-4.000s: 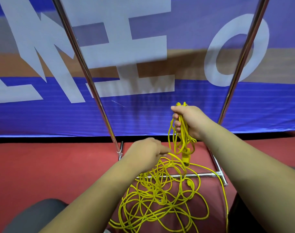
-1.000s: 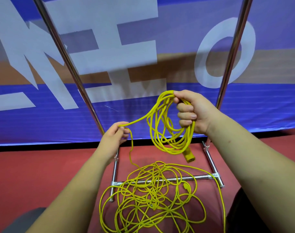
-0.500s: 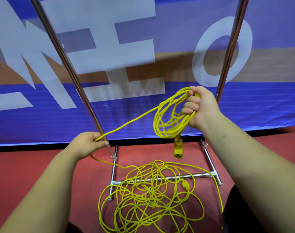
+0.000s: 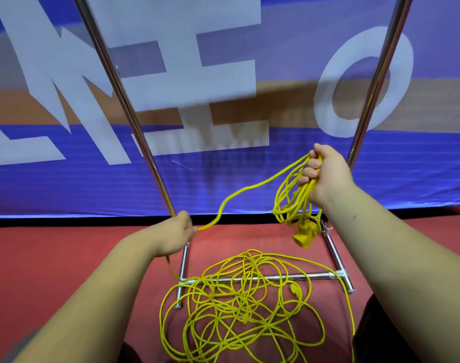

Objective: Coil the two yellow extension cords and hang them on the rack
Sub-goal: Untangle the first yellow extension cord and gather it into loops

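Mid-coil, with left hand (image 4: 176,235) fingers curled round the yellow cord (image 4: 239,192) by the rack (image 4: 126,106) post and right hand (image 4: 325,174) clamped on hanging loops (image 4: 293,205), tangle (image 4: 244,305) on the floor (image 4: 66,258) below; next, to carry that strand across as another loop.

Blue banner (image 4: 223,184) with big white letters, black strip beneath, above a red floor (image 4: 53,258).

Glossy polished-metal rack tubes (image 4: 124,100) rise beside the right hand (image 4: 325,174), above smooth plastic-sheathed yellow cord (image 4: 239,302) on a matt red floor (image 4: 53,258).
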A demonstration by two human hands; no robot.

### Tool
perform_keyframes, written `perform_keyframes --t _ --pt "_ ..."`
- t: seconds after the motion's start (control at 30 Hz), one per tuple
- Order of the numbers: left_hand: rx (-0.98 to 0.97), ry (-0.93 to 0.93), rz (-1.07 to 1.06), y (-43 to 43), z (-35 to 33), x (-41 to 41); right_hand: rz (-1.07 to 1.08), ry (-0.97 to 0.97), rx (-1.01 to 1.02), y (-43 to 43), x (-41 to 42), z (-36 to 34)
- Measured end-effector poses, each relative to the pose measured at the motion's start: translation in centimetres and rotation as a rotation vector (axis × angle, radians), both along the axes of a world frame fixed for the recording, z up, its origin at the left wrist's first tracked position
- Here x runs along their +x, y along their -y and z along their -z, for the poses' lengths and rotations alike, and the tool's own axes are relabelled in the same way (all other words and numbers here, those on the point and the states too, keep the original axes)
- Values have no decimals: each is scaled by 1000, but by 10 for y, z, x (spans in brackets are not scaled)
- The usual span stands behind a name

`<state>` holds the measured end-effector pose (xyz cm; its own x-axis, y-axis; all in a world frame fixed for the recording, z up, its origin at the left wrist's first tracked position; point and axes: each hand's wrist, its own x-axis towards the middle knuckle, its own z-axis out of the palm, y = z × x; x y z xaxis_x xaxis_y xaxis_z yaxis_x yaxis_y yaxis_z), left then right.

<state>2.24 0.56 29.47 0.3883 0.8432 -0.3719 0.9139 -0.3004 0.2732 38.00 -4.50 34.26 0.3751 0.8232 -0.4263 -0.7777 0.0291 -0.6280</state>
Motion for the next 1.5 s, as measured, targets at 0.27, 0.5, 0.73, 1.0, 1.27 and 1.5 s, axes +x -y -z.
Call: perform_keyframes --t 0.27,0.5,0.73,1.0,1.27,1.5 --pt "-1 281 482 45 -35 36 -224 88 -31 -7 -26 13" --pt "168 443 314 57 -44 69 -633 349 -160 3 -77 29" --pt "190 571 95 50 -45 77 -1022 424 -174 21 -106 44" --pt "53 450 51 31 -31 60 -1087 499 -191 21 -101 39" --pt "-232 202 293 21 -45 35 -1202 618 -240 25 -85 28" --pt "189 427 209 13 -55 33 -1217 630 -162 26 -81 23"
